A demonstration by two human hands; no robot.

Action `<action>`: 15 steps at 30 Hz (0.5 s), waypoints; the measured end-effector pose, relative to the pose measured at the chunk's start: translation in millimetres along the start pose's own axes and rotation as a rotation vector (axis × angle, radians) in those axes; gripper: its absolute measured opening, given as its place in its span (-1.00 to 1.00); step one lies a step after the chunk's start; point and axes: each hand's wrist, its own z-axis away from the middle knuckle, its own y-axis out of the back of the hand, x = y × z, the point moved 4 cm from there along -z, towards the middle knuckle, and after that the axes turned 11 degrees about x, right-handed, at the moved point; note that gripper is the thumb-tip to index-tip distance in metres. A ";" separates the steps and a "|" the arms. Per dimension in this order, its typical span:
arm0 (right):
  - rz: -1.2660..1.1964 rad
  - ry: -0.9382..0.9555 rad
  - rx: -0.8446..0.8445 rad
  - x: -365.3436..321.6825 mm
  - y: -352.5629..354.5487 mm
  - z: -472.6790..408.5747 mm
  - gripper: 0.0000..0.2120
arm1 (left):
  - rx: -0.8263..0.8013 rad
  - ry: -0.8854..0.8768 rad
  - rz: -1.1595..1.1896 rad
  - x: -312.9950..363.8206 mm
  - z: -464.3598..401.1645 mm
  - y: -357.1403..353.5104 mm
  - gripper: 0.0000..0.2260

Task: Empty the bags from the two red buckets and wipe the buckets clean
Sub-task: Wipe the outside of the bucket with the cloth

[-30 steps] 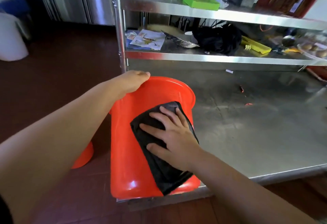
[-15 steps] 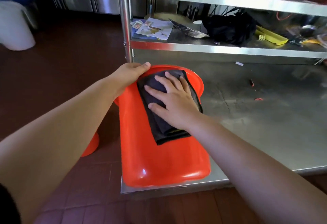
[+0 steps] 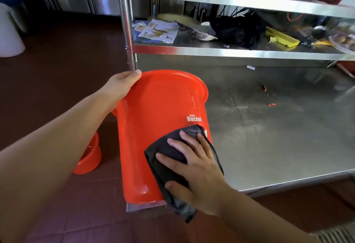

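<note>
A red bucket [image 3: 153, 119] lies on its side at the left end of a steel table [image 3: 269, 146], its rim pointing away from me and its base toward me. My left hand [image 3: 120, 87] grips the far left of the rim. My right hand [image 3: 194, 169] presses a dark cloth [image 3: 169, 156] flat against the bucket's outer wall near the base, just below the white "Bucket" print. A second red bucket [image 3: 90, 156] stands on the floor to the left, partly hidden behind my left forearm.
A steel shelf post [image 3: 125, 21] rises just behind my left hand. The shelf [image 3: 211, 50] above the table holds papers, a black bag [image 3: 238, 29] and yellow tools. A white bin [image 3: 9, 31] stands far left on the brown tiled floor.
My right hand slid the cloth from near the bucket's rim back down the wall toward the base. My left hand kept its grip on the rim.
</note>
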 end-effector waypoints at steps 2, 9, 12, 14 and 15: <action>-0.020 -0.029 0.008 6.8 0.5 -20.2 -0.50 | -0.005 0.018 0.026 -1.9 -1.3 0.0 -0.64; 0.006 -0.208 0.088 56.9 -2.9 -117.0 -0.51 | -0.043 -0.018 0.151 1.1 -6.7 -16.3 -0.76; -0.001 -0.295 0.105 80.2 -3.3 -148.6 -0.51 | -0.035 -0.004 0.222 -2.1 -6.6 -18.3 -0.78; 0.009 -0.302 0.086 86.0 -4.6 -156.0 -0.52 | -0.018 0.006 0.236 -4.5 -6.0 -18.2 -0.78; 0.026 -0.288 0.072 85.1 -5.4 -155.7 -0.52 | -0.015 0.005 0.240 -5.3 -5.6 -17.7 -0.78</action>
